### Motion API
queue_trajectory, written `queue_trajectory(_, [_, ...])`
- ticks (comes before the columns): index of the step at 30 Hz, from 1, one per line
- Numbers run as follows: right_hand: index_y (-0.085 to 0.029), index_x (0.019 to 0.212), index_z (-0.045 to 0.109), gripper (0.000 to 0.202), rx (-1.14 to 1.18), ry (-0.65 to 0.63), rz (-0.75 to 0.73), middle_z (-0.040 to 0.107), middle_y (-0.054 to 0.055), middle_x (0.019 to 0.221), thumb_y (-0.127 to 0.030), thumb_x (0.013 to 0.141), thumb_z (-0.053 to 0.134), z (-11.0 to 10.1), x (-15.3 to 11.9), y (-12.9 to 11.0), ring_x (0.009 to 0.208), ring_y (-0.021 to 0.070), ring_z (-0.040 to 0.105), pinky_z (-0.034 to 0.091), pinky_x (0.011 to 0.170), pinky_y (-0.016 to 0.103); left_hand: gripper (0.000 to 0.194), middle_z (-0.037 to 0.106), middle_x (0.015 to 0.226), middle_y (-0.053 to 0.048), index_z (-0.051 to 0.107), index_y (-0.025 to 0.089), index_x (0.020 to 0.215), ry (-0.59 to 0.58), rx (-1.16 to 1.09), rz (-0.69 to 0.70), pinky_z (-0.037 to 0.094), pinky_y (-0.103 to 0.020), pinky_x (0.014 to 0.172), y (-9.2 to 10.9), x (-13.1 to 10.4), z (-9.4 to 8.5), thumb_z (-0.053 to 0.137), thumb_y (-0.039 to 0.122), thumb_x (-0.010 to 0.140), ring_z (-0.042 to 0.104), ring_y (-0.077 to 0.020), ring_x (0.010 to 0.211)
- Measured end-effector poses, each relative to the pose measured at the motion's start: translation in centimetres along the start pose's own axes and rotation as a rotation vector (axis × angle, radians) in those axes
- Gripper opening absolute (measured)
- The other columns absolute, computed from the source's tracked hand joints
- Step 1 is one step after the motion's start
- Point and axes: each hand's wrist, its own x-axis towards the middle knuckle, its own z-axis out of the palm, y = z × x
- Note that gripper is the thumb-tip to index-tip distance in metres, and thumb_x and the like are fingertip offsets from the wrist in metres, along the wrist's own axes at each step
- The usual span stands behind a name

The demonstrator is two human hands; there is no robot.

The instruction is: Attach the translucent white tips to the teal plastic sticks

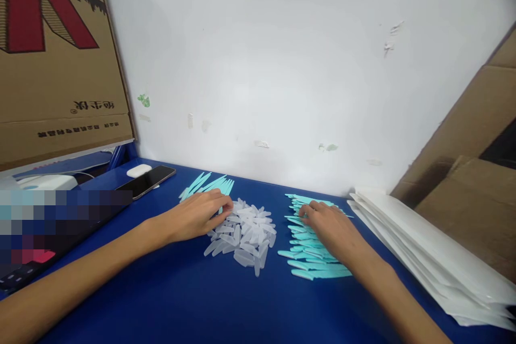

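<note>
left hand (201,212): at edge of caps (252,230), 10 o'clock, fingers bent, grasp I cannot tell | right hand (328,221): over sticks (303,252), 3 o'clock, grasp also hidden | caps: clock centre, probably reachable for both hands | sticks: lie side by side, perhaps for easy picking

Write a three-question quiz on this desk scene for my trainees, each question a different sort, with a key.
1. True or false: the right hand is over the turquoise pieces on the right.
2. Multiple choice: what lies between those and the turquoise pieces on the left?
A) a keyboard
B) a pile of frosted pieces
C) a cardboard box
3. Short answer: which hand is nearer the phone?

Key:
1. True
2. B
3. The left hand
</note>
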Motion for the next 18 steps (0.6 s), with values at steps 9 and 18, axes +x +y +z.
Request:
queue_trajectory(9, [-0.018, 0.096, 0.062, 0.015, -0.016, -0.011, 0.004, 0.070, 0.005, 0.087, -0.008, 0.097, 0.051, -1.5, 0.2, -0.5, 0.080, 0.0224, 0.065, 0.039, 0.072, 0.034, 0.028, 0.064, 0.107, -0.008, 0.060, 0.020, 0.120, 0.102, -0.003, 0.076, 0.047, -0.032, 0.077, 1.2, 0.0, 0.1, 0.040, 0.029, 0.103, 0.060, -0.0215, 0.095])
queue_trajectory(18, [-0.022, 0.120, 0.056, 0.030, 0.013, 0.236, -0.244, 0.068, 0.003, 0.095, -0.006, 0.095, 0.052, -2.8, -0.5, -2.4, 0.076, 0.0199, 0.065, 0.041, 0.066, 0.032, 0.028, 0.061, 0.106, -0.008, 0.058, 0.019, 0.128, 0.222, 0.013, 0.215, 0.047, -0.030, 0.073, 0.9, -0.1, 1.6, 0.043, 0.025, 0.105, 0.057, -0.0195, 0.094])
